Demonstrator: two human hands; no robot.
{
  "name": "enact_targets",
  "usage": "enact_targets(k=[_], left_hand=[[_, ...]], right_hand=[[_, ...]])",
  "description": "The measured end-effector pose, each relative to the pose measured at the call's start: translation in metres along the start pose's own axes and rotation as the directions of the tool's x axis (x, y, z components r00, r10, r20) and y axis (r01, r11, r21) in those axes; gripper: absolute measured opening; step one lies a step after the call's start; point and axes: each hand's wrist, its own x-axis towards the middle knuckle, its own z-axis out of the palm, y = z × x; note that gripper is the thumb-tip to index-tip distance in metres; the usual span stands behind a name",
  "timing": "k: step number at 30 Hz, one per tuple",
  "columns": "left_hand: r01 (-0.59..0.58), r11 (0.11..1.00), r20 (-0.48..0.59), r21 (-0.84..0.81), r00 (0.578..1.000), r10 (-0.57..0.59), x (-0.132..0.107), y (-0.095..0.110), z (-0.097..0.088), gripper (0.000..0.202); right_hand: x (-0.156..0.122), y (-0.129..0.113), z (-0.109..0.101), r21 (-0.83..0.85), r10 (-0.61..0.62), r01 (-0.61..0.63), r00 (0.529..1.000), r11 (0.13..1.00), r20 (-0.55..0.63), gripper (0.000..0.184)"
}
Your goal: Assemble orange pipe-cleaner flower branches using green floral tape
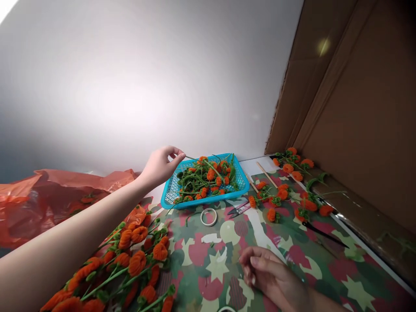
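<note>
My left hand [161, 164] reaches out over the near left corner of a blue plastic basket [169, 197]. Its thumb and fingers pinch the end of a thin green stem [208, 164] that leads to an orange pipe-cleaner pumpkin in the basket. The basket is full of several orange pumpkins with green stems. My right hand [271, 275] rests on the camouflage-patterned table cover [224, 255] at the front, fingers curled loosely inward; nothing shows in them.
A heap of stemmed orange pumpkins [136, 260] lies at front left beside an orange plastic bag [39, 199]. A tape roll [208, 216], small scissors [238, 209], wooden sticks [266, 174] and more pumpkins [292, 190] lie right of the basket. A cardboard sheet [357, 108] stands right.
</note>
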Motion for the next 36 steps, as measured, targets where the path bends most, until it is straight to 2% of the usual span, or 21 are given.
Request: enact_targets(k=[3,7,8,11,14,16,17,19,20,21,22,23,26,27,29,31,33,36], left_hand=[[0.046,0.997,-0.104,-0.06,0.993,-0.052,-0.007,0.0,-0.006,0.034],[0.148,0.968,-0.121,-0.203,0.977,-0.175,-0.02,0.0,-0.011,0.036],[0.157,0.952,-0.109,-0.264,0.975,-0.191,-0.025,0.0,-0.012,0.036],[0.188,0.861,-0.011,-0.473,0.976,-0.219,-0.04,0.003,-0.011,0.038],[0.237,0.752,0.126,-0.615,0.971,-0.203,-0.049,0.02,-0.002,0.037],[0.265,0.676,0.225,-0.688,0.963,-0.149,-0.049,0.042,0.01,0.033],[0.275,0.636,0.269,-0.721,0.957,-0.108,-0.046,0.057,0.019,0.031],[0.275,0.573,0.279,-0.772,0.957,-0.084,-0.037,0.09,0.037,0.028],[0.244,0.564,0.234,-0.789,0.968,-0.092,-0.032,0.108,0.046,0.026],[0.212,0.557,0.184,-0.803,0.977,-0.105,-0.027,0.127,0.055,0.027],[0.17,0.548,0.115,-0.819,0.984,-0.134,-0.023,0.144,0.062,0.029],[0.109,0.53,0.024,-0.841,0.986,-0.164,-0.021,0.16,0.067,0.033],[-0.174,0.412,-0.279,-0.894,0.937,-0.209,-0.024,0.194,0.074,0.031],[-0.275,0.375,-0.361,-0.885,0.915,-0.181,-0.028,0.199,0.073,0.027],[-0.418,0.344,-0.457,-0.841,0.889,-0.039,-0.037,0.199,0.07,0.021],[-0.501,0.354,-0.483,-0.79,0.864,0.146,-0.043,0.192,0.065,0.018],[-0.553,0.376,-0.458,-0.744,0.831,0.316,-0.045,0.183,0.06,0.024],[-0.586,0.37,-0.394,-0.721,0.786,0.476,-0.04,0.173,0.055,0.03]], right_hand=[[-0.001,-0.003,0.003,-0.091,-0.058,0.058,0.998,0.994,0.006,0.021],[0.008,-0.029,0.013,-0.35,-0.241,0.213,0.97,0.912,-0.039,0.027],[0.012,-0.041,0.017,-0.43,-0.327,0.284,0.945,0.857,-0.028,0.028],[0.029,-0.079,0.034,-0.569,-0.564,0.466,0.826,0.677,0.005,0.04],[0.043,-0.112,0.057,-0.577,-0.673,0.6,0.731,0.554,0.114,0.056],[0.045,-0.129,0.072,-0.59,-0.758,0.696,0.62,0.409,0.205,0.051],[0.044,-0.137,0.078,-0.612,-0.817,0.732,0.528,0.3,0.231,0.043],[0.036,-0.15,0.089,-0.679,-0.919,0.734,0.283,0.023,0.276,0.027],[0.031,-0.155,0.093,-0.709,-0.938,0.696,0.159,-0.115,0.308,0.021],[0.026,-0.16,0.096,-0.732,-0.935,0.641,0.06,-0.232,0.35,0.016],[0.02,-0.164,0.097,-0.745,-0.916,0.583,0.0,-0.325,0.4,0.012],[0.015,-0.167,0.097,-0.75,-0.892,0.53,-0.027,-0.395,0.45,0.008],[0.004,-0.173,0.092,-0.754,-0.842,0.423,-0.042,-0.503,0.539,0.004],[0.001,-0.174,0.089,-0.755,-0.835,0.402,-0.043,-0.517,0.549,0.006],[-0.001,-0.174,0.082,-0.762,-0.832,0.38,-0.04,-0.524,0.553,0.015],[-0.001,-0.174,0.078,-0.769,-0.843,0.394,-0.027,-0.503,0.537,0.026],[0.001,-0.172,0.076,-0.773,-0.859,0.434,-0.003,-0.463,0.513,0.036],[0.002,-0.169,0.079,-0.777,-0.856,0.446,0.045,-0.445,0.515,0.042]])
